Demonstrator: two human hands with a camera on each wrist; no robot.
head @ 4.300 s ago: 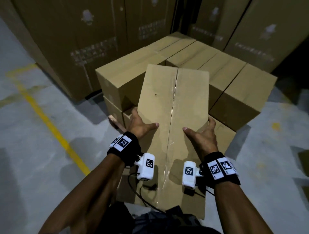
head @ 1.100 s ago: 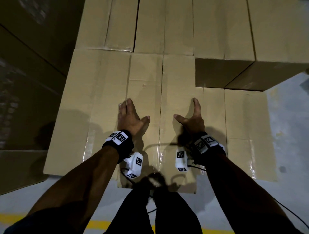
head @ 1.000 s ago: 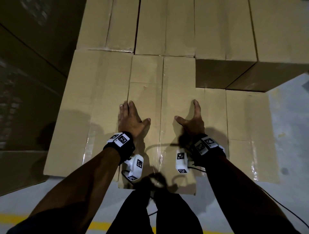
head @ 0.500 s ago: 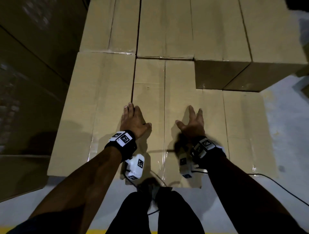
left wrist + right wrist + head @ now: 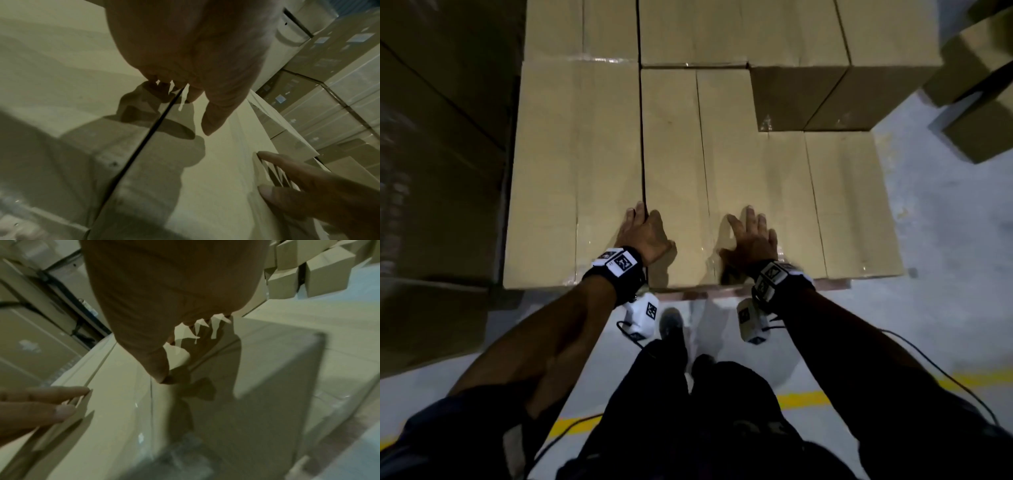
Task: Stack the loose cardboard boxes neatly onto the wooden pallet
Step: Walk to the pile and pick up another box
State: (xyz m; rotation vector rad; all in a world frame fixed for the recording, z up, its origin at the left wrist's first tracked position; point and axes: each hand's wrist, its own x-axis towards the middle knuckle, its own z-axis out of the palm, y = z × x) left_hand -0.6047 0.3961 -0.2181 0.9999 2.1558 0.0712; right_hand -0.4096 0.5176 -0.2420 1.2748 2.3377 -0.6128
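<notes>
The cardboard box (image 5: 688, 164) I have been handling lies flat on the stack, between a same-height box (image 5: 575, 171) on its left and a lower box (image 5: 849, 205) on its right. My left hand (image 5: 645, 233) rests flat on its near end at the seam with the left box, fingers straight (image 5: 207, 123). Beside it, my right hand (image 5: 751, 236) presses flat on the box's right half, fingers spread (image 5: 160, 369). A strip of the wooden pallet (image 5: 722, 293) shows under the near edge. More boxes (image 5: 801, 96) stand stacked at the back right.
Tall stacks of large cartons (image 5: 441, 137) close off the left side. Loose boxes (image 5: 979, 85) sit on the grey floor at the upper right. A yellow floor line (image 5: 801, 399) runs behind my feet, which stand against the pallet's near edge.
The box was carried to the pallet, set down and slid away from me. Its near end, which overhung before, now lines up with the neighbouring boxes. Both hands stay flat on top.
</notes>
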